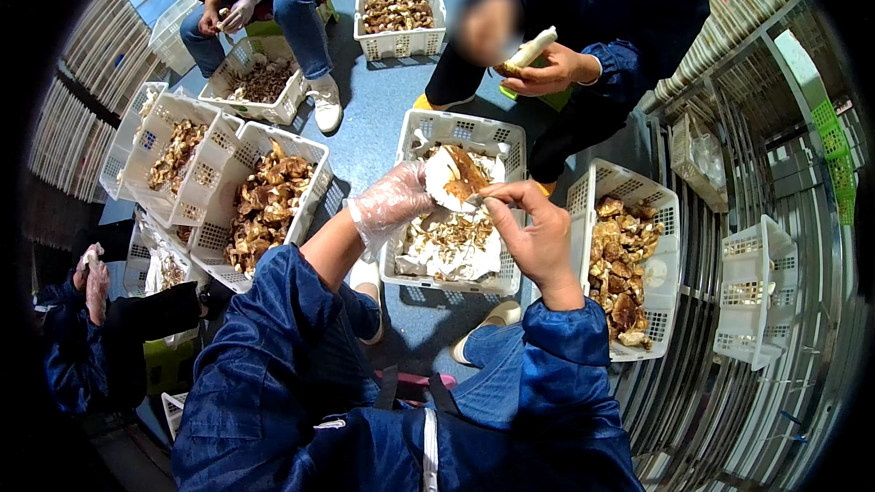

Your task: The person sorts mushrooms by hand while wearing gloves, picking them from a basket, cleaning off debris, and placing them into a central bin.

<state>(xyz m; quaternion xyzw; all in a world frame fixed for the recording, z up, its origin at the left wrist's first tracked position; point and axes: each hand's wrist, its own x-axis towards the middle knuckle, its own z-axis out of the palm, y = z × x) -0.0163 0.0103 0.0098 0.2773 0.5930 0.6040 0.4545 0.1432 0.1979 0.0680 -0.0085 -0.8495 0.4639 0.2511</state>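
My left hand [395, 203], in a clear plastic glove, grips a large mushroom [465, 174] with white flesh and a brown patch. My bare right hand [536, 232] pinches a small blade-like piece [474, 199] against the mushroom's near right edge. The fingertips hide most of that piece, so its kind is hard to make out. Below both hands stands a white perforated plastic crate [453, 282], with white lining and mushroom trimmings [448, 239] inside.
Mushroom-filled crates stand at right [666, 301] and left [316, 184], with another crate [400, 48] farther off. A co-worker's hand [550, 72] opposite holds a pale-stemmed mushroom [533, 48]. Another person's gloved hand [245, 8] is at upper left. Metal racks [690, 383] line the right.
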